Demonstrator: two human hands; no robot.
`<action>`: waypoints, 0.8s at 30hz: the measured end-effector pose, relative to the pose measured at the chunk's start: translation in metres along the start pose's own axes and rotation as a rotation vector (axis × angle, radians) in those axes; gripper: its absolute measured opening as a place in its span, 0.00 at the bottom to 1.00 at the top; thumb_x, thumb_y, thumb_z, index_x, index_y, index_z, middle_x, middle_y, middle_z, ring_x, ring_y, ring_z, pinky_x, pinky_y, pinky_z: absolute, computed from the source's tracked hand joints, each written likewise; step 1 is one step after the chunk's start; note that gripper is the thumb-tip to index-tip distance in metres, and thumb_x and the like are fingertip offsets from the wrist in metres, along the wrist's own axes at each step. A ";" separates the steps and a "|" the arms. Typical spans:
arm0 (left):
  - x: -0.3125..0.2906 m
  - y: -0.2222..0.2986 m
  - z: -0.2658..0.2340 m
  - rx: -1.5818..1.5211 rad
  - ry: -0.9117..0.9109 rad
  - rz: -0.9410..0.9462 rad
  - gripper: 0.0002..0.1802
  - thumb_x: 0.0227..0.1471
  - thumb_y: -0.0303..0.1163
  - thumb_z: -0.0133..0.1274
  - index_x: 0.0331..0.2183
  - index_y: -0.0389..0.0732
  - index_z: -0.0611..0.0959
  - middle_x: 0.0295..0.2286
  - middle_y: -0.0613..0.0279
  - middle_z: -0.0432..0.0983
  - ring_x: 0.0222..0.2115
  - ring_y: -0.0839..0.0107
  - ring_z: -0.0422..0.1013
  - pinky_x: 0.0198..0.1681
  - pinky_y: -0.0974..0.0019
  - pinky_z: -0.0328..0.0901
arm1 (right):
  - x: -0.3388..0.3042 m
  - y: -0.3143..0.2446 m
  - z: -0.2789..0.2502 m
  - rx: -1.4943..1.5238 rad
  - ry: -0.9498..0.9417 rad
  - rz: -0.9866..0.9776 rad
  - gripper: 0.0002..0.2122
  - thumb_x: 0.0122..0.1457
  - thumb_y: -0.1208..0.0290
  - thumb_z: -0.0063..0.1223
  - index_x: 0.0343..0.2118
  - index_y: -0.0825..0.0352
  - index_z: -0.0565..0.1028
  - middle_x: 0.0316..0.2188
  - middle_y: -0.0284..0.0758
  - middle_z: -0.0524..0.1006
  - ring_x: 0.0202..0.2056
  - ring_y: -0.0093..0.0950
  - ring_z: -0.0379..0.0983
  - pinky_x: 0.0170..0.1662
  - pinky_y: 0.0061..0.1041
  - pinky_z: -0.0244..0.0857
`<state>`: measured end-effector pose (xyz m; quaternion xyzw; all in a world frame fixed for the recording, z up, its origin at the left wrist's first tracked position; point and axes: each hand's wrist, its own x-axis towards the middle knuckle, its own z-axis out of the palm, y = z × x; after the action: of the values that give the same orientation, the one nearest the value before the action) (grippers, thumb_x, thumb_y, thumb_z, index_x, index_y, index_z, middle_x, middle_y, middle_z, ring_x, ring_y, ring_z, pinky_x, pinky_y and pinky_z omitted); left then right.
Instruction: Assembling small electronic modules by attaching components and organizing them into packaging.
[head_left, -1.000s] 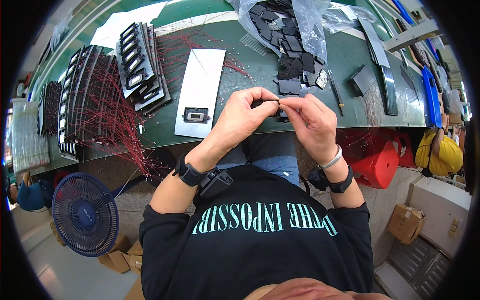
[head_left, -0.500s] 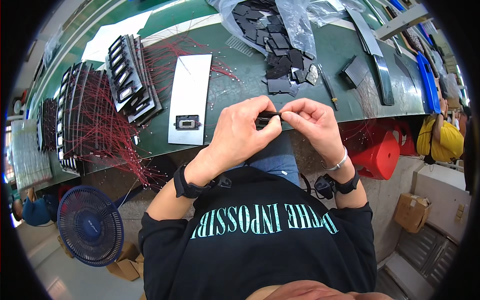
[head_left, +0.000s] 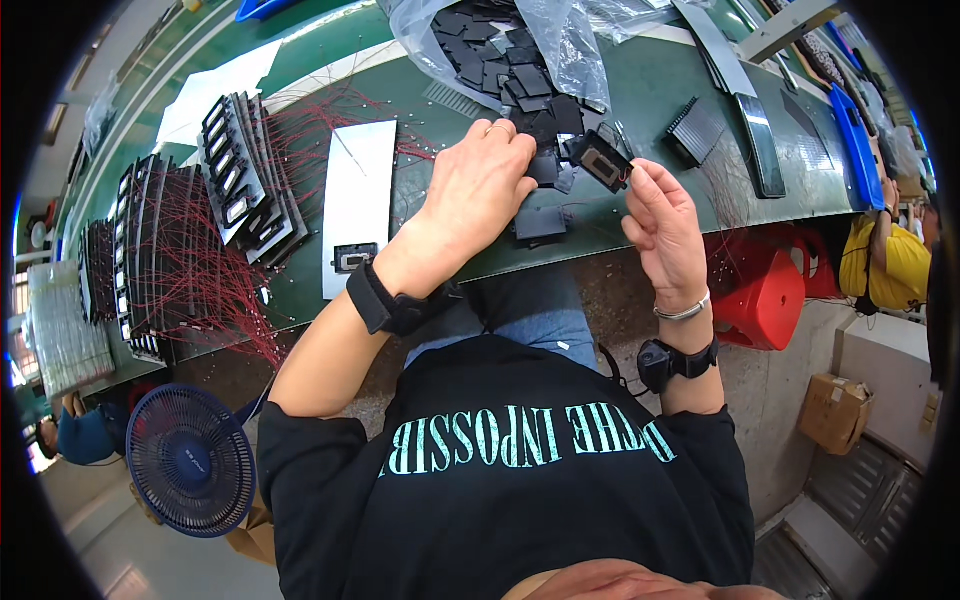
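The right hand [head_left: 667,222] pinches one black rectangular module with a tan oblong centre [head_left: 602,163] over the green table [head_left: 598,220]. The left hand [head_left: 480,175] is at a heap of flat black plates [head_left: 533,80], too many to count; I cannot tell whether its fingers grip anything. One black rectangular block [head_left: 541,223] lies between both hands.

A black rectangular part [head_left: 601,160] with a brownish oblong centre hangs tilted in the right hand [head_left: 665,222], gripped at one end. Beside the left hand [head_left: 480,172], flat black pieces [head_left: 532,82] lie heaped, overlapping, on the tabletop [head_left: 592,226].
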<state>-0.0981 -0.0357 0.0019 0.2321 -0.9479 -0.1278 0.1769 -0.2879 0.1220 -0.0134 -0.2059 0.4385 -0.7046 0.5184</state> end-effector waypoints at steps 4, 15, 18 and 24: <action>0.000 -0.001 0.001 -0.061 -0.052 -0.103 0.14 0.48 0.33 0.64 0.39 0.42 0.82 0.35 0.62 0.77 0.39 0.59 0.73 0.41 0.57 0.70 | 0.002 0.011 0.010 0.036 0.053 -0.002 0.08 0.67 0.71 0.53 0.46 0.66 0.76 0.30 0.23 0.75 0.25 0.10 0.64 0.20 0.10 0.50; -0.023 -0.014 -0.037 -0.945 0.125 -0.466 0.10 0.55 0.27 0.58 0.40 0.37 0.78 0.25 0.66 0.78 0.25 0.75 0.72 0.29 0.70 0.68 | 0.003 0.018 0.026 0.492 -0.076 0.124 0.13 0.70 0.69 0.47 0.52 0.71 0.72 0.48 0.40 0.77 0.49 0.31 0.77 0.47 0.26 0.80; -0.044 -0.004 -0.034 -1.312 -0.007 -0.623 0.12 0.57 0.27 0.58 0.43 0.38 0.79 0.27 0.69 0.77 0.23 0.80 0.70 0.28 0.73 0.66 | -0.001 0.023 0.048 0.550 -0.082 0.196 0.14 0.70 0.70 0.46 0.52 0.73 0.71 0.49 0.42 0.77 0.51 0.33 0.76 0.51 0.28 0.78; -0.065 0.010 -0.005 -1.470 0.068 -0.680 0.18 0.56 0.25 0.59 0.49 0.39 0.80 0.28 0.66 0.78 0.24 0.79 0.71 0.28 0.72 0.67 | 0.000 0.039 0.065 0.608 -0.117 0.265 0.14 0.71 0.70 0.45 0.52 0.75 0.71 0.50 0.44 0.77 0.52 0.34 0.76 0.56 0.30 0.75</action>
<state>-0.0467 0.0037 -0.0085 0.3359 -0.4933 -0.7577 0.2641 -0.2181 0.0929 -0.0112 -0.0231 0.2008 -0.7166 0.6676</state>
